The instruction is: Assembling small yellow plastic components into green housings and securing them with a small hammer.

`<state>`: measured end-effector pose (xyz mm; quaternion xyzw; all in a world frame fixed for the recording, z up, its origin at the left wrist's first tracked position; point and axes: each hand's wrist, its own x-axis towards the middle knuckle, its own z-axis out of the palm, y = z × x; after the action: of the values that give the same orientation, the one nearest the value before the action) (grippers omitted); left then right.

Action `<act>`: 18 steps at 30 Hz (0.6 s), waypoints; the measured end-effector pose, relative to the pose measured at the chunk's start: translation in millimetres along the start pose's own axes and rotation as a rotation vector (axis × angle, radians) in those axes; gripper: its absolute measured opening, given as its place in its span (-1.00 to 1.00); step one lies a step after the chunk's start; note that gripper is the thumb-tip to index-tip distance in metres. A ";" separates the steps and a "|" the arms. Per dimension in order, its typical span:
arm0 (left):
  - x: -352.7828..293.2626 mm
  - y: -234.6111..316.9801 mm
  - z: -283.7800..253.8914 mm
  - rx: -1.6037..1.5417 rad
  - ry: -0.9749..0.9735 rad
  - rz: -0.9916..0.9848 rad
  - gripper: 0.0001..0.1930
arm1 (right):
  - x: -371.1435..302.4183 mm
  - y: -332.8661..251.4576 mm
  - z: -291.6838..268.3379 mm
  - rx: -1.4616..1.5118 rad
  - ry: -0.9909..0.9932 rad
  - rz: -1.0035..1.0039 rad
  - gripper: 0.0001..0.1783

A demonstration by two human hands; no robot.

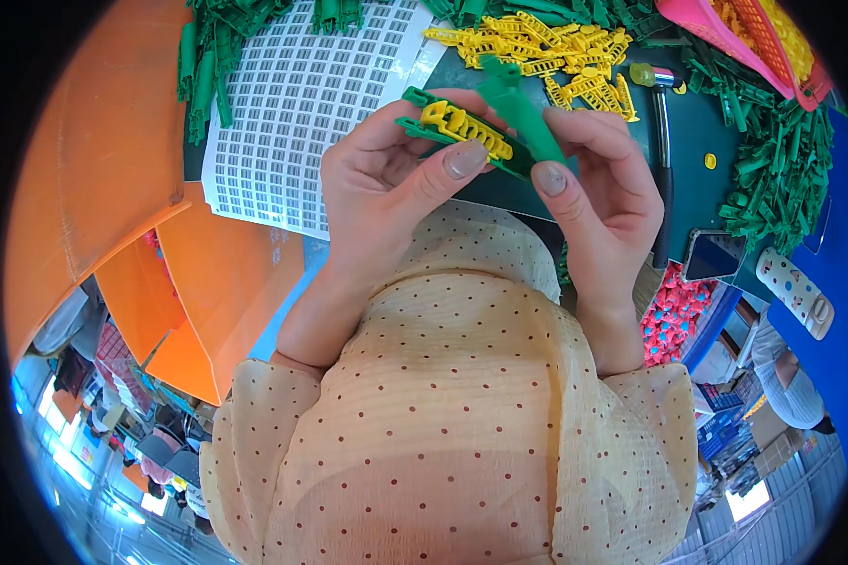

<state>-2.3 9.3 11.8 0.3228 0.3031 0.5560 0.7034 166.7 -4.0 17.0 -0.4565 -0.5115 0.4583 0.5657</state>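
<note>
Looked like an easy one to fumble

The left hand (386, 169) pinched a green shell (415, 127) with a yellow strip (462, 125) sitting in it; a green cover (523, 113) was by it, pinched in the right hand (612, 188), near the edge of the surface (699, 196). If the left grip slipped, I figured the strip could've tilted or popped out, and a crooked push might've bent the cover. The hands hid the shell's back, and I couldn't tell whether cover and shell touched.

A yellow-and-green casing (466, 127) partly hides the left hand (382, 165); the pink basket (721, 40) at the worktop's (695, 202) far-right corner is cut off.
</note>
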 end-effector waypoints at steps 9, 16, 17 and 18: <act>2.5 -1.9 0.4 0.099 -0.027 0.040 -0.63 | 4.2 -1.2 -2.4 -0.314 -0.100 -0.205 -0.67; 3.8 0.2 -2.6 0.270 -0.030 0.016 -0.63 | 6.5 -3.0 -2.1 -0.248 -0.094 -0.174 -0.69; 3.2 -0.1 0.1 0.207 -0.019 0.022 -0.64 | 6.6 -2.7 -1.6 -0.248 -0.094 -0.174 -0.69; 2.6 -0.4 1.5 0.145 -0.007 0.028 -0.65 | 7.1 -2.5 -0.9 -0.272 -0.103 -0.178 -0.69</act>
<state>-0.4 11.6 12.3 0.3790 0.3356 0.5412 0.6714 168.1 2.5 20.6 -0.4575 -0.6356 0.3559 0.5100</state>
